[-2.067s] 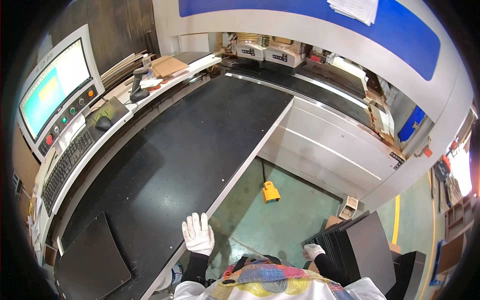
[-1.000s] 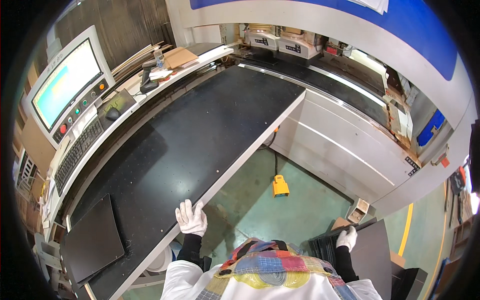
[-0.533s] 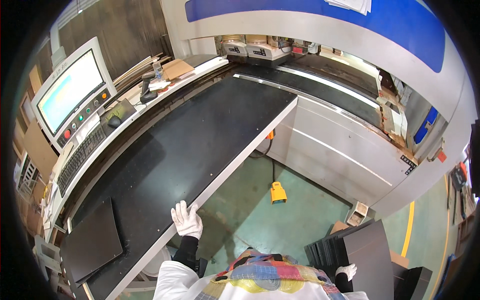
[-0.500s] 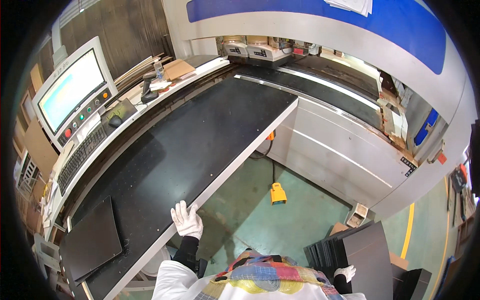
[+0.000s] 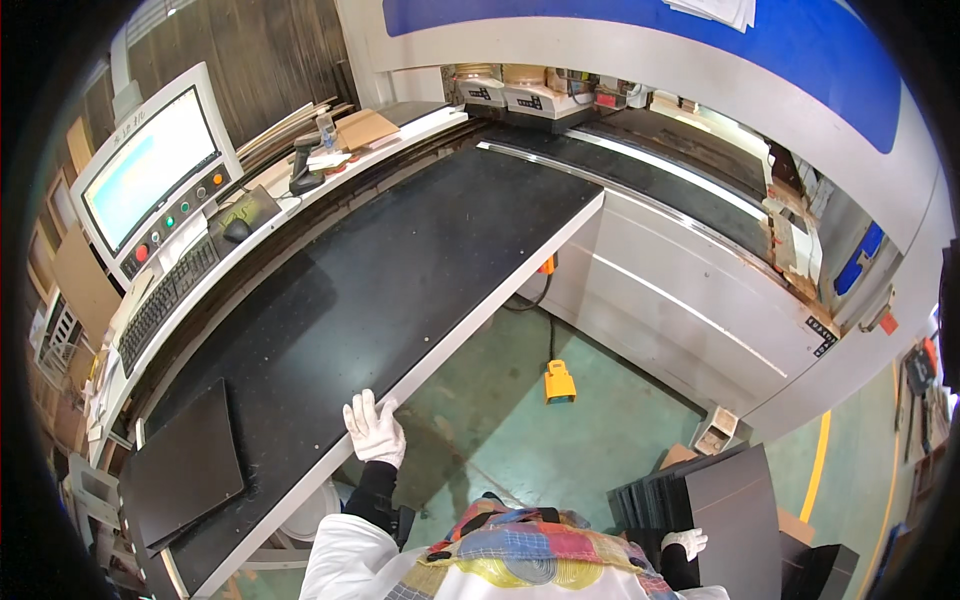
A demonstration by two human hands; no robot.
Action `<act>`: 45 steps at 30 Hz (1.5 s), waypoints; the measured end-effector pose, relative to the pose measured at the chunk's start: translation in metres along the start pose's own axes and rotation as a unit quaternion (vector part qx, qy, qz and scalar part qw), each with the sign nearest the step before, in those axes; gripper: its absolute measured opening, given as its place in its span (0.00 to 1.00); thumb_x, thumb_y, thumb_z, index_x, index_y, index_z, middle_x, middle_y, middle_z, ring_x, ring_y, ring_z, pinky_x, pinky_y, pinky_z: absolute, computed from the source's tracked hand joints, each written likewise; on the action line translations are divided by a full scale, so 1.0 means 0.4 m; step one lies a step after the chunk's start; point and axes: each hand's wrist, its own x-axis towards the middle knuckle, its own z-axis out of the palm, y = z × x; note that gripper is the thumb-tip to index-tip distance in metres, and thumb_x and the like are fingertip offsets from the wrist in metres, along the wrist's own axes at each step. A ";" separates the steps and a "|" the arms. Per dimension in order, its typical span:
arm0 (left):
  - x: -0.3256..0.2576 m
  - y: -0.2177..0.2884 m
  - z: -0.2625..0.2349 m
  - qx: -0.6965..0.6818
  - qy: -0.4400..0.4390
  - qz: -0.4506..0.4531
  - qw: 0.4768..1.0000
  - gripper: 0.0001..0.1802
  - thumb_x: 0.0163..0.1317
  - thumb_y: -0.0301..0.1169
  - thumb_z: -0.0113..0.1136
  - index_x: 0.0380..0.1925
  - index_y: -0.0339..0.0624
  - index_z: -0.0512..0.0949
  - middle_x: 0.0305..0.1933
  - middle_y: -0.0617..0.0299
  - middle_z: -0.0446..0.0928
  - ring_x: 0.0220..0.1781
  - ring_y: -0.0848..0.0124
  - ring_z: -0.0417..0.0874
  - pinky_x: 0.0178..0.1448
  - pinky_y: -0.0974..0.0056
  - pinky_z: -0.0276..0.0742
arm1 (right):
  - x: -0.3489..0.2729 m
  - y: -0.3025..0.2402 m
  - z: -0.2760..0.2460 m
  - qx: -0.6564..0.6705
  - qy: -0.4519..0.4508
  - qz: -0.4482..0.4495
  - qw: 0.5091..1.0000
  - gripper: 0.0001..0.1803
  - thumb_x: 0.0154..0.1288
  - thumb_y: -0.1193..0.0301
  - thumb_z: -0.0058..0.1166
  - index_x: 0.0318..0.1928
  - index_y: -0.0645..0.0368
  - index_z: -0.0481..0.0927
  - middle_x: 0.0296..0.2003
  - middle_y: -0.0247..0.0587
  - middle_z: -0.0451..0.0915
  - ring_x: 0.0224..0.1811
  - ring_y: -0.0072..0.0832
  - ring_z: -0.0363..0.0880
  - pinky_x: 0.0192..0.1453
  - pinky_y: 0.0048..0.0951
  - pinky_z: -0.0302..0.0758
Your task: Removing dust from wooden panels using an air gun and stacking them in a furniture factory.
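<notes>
My left hand (image 5: 376,430), in a white glove, lies with its fingers stretched out over the front edge of the long black worktable (image 5: 400,270). Nothing is held in it. Down at the lower right, my gloved right hand (image 5: 685,543) is at a stack of dark panels (image 5: 735,510) standing on the floor. Its fingers are out against the face of the front panel, small in the picture. A dark rectangular panel (image 5: 190,460) lies flat on the near left end of the worktable.
Left of the worktable are a monitor (image 5: 155,165), a keyboard (image 5: 168,305), a mouse (image 5: 237,231) and a handheld scanner (image 5: 304,165). A large grey-and-blue machine (image 5: 690,270) spans the far side and right. A yellow foot pedal (image 5: 560,382) sits on the green floor.
The view has shifted slightly, so the table and machine appear a little farther right. My left hand stays on the table edge, and my right hand remains at the panel stack.
</notes>
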 end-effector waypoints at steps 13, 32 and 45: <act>0.005 0.016 0.001 -0.007 0.016 -0.023 1.000 0.22 0.43 0.25 0.61 0.43 0.51 0.79 0.63 0.45 0.68 0.69 0.47 0.63 0.76 0.41 0.48 | 0.040 0.011 0.046 -0.038 0.002 -0.011 0.999 0.38 0.65 0.65 0.46 0.70 0.71 0.52 0.70 0.63 0.53 0.75 0.48 0.49 0.78 0.40 0.44; -0.001 0.008 0.007 -0.004 0.020 -0.022 1.000 0.22 0.42 0.26 0.61 0.43 0.51 0.80 0.64 0.45 0.67 0.70 0.47 0.62 0.76 0.40 0.46 | 0.030 -0.008 0.021 -0.040 -0.004 -0.008 0.999 0.35 0.65 0.65 0.43 0.69 0.72 0.55 0.69 0.63 0.55 0.74 0.49 0.51 0.77 0.40 0.45; -0.004 0.009 0.006 -0.004 0.020 -0.026 0.999 0.22 0.42 0.25 0.61 0.43 0.51 0.79 0.64 0.45 0.67 0.70 0.47 0.61 0.76 0.40 0.47 | 0.029 -0.009 0.032 -0.051 0.010 -0.016 0.999 0.34 0.65 0.66 0.44 0.68 0.72 0.55 0.69 0.63 0.55 0.74 0.49 0.52 0.77 0.41 0.46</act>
